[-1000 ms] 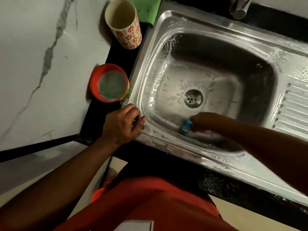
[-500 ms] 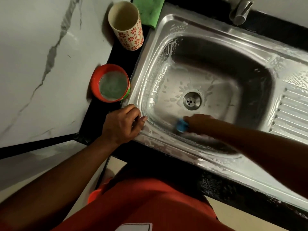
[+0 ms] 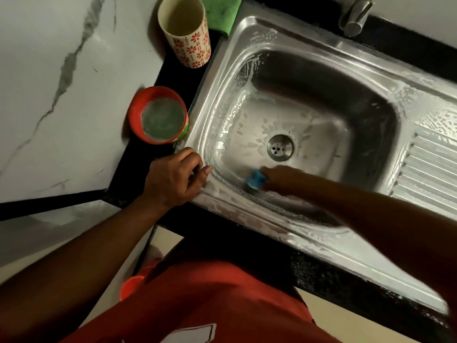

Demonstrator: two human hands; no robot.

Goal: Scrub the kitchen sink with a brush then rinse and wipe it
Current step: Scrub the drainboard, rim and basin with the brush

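Gripping a blue brush, the right hand is down inside the sink, low against the basin's front wall and just in front of the drain. The hand is blurred, so the lie of each finger cannot be told, but the brush's blue head sticks out at its left side and meets the steel where the front wall curves into the floor. Soapy film and streaks of foam coat the basin's left wall, the floor around the drain and the front rim. The left hand rests at the sink's front-left corner, its fingers curled in toward the palm with nothing visible in them, and its thumb tip touches the rim. On the dark strip of the countertop along the sink's left edge stands a red tub filled with a pale greenish paste, just beyond the left hand. Farther back on the same strip, near the sink's back-left corner, is an upright cream cup printed with red flowers. A green cloth lies behind the cup at the back edge, touching the sink's corner. The tap rises at the sink's back edge, cut off by the frame. A ridged draining board, wet with suds, forms the sink's right side. Red clothing fills the lower middle of the view.
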